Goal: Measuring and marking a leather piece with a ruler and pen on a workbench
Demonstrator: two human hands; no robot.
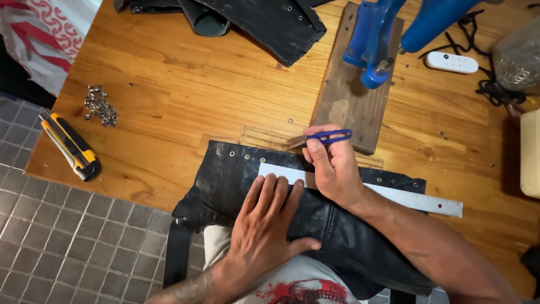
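A black leather piece [236, 180] with a row of metal eyelets along its far edge lies at the table's near edge and hangs into my lap. A metal ruler [416, 200] rests across it. My left hand [267, 225] lies flat on the leather, fingertips pressing the ruler's left end. My right hand [334, 166] grips small blue-handled snips [323, 137], their blades pointing left just beyond the leather's eyelet edge.
A blue hand press [374, 48] stands on a wooden board [349, 101]. More black leather [270, 22] lies at the far side. A pile of metal eyelets [100, 105] and a yellow utility knife [70, 145] sit at the left. A white remote [451, 62] and black cord [495, 90] lie right.
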